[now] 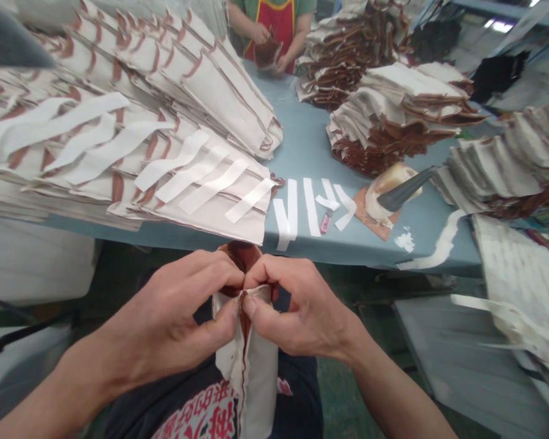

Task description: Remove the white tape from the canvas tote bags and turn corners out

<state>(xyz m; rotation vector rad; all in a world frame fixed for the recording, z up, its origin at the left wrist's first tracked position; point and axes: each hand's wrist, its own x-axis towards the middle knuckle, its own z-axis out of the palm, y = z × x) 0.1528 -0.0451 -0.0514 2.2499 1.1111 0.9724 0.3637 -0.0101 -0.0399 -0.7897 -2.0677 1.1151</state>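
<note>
Pinching the cloth (261, 372) from above, our left hand (178, 305) and right hand (297, 305) are nearly closed; beyond them, a blue tabletop (302, 143), then a co-worker (281, 21).

The left hand (183, 302) and right hand (302, 305) pinch a cream piece (261, 372) (brown inside) by its edge.

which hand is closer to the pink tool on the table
Right: the right hand is below and slightly left of the pink tool in view; the left hand is farther left.
</note>
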